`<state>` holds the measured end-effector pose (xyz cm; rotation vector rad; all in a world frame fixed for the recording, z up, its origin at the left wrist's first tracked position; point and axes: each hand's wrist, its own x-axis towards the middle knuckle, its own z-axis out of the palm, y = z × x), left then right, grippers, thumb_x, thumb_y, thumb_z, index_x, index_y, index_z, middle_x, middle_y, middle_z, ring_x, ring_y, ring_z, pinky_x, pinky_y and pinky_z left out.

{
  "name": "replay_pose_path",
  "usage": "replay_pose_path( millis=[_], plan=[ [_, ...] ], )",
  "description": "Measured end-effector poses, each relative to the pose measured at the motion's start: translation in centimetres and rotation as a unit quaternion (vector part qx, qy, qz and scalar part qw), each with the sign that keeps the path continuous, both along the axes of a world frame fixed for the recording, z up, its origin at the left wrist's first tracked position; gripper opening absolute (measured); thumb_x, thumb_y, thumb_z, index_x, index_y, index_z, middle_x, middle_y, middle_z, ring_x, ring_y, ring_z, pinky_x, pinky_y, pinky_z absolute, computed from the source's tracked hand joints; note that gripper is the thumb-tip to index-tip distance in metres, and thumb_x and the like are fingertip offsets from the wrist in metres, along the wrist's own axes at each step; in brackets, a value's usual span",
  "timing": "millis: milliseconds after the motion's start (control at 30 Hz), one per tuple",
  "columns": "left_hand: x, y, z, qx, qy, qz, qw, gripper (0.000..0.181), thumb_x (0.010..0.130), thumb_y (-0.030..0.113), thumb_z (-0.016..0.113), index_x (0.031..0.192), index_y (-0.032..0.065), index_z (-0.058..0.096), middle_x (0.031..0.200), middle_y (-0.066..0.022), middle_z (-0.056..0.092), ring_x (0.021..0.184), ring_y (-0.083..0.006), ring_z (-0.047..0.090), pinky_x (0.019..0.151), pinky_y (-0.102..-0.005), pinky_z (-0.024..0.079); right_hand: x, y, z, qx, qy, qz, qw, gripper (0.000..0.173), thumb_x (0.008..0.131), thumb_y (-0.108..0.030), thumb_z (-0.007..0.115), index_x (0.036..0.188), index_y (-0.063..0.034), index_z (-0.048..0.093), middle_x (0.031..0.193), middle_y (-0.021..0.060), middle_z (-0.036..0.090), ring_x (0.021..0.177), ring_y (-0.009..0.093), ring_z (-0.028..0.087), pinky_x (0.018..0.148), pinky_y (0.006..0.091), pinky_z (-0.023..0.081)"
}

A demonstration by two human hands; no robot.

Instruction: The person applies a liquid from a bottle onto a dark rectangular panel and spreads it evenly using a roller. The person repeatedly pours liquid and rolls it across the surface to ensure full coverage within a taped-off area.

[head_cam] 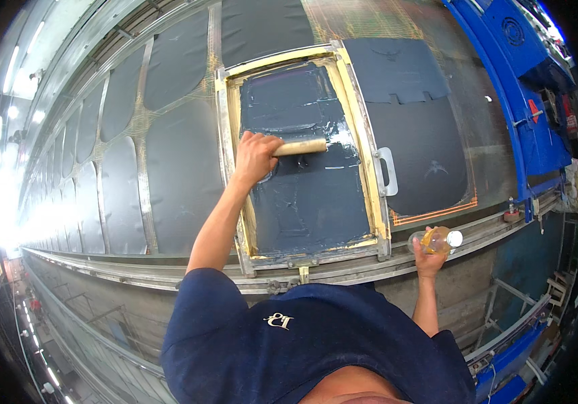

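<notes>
My left hand (255, 157) grips one end of a squeegee (301, 147) with a pale wooden handle. The squeegee lies across the middle of a screen-printing frame (361, 121), whose mesh (314, 207) is coated with wet dark ink. Yellowish tape or residue lines the inside of the metal frame. Out to the right, beyond the near rail, my right hand (429, 261) holds a clear plastic bottle (436, 241). It has a white cap and some yellowish liquid, and lies tilted in the hand. The squeegee's blade is hidden.
Dark fabric panels (183, 166) lie in rows along the long printing table. Another dark panel (420, 151) is right of the frame, beside its metal handle (387, 171). A metal rail (420, 250) runs along the near edge. Blue machinery (536, 126) stands at the right.
</notes>
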<state>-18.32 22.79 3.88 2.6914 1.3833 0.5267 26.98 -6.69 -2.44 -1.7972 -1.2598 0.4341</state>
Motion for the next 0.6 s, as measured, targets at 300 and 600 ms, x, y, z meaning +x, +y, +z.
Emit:
replay_pose_path(
  millis=[300, 600],
  plan=[
    [0.6, 5.5, -0.3, 0.007, 0.024, 0.034, 0.999, 0.034, 0.067, 0.012, 0.079, 0.1, 0.0156, 0.074, 0.101, 0.001, 0.075, 0.091, -0.0206, 0.066, 0.085, -0.0379, 0.044, 0.6, 0.2, -0.4, 0.021, -0.029, 0.021, 0.999, 0.065, 0.079, -0.025, 0.087, 0.127, 0.0005, 0.054, 0.119, 0.0156, 0.066, 0.112, 0.028, 0.066, 0.097, 0.0391, 0.051],
    [0.6, 5.1, 0.7, -0.033, 0.029, -0.004, 0.999, 0.029, 0.067, 0.01, 0.077, 0.096, 0.0145, 0.075, 0.094, -0.0021, 0.074, 0.086, -0.0236, 0.067, 0.081, -0.0379, 0.047, 0.6, -0.3, -0.4, -0.012, -0.057, 0.016, 0.998, 0.061, 0.079, -0.026, 0.087, 0.124, 0.0005, 0.056, 0.117, 0.0148, 0.066, 0.112, 0.029, 0.066, 0.098, 0.042, 0.05]
  ],
)
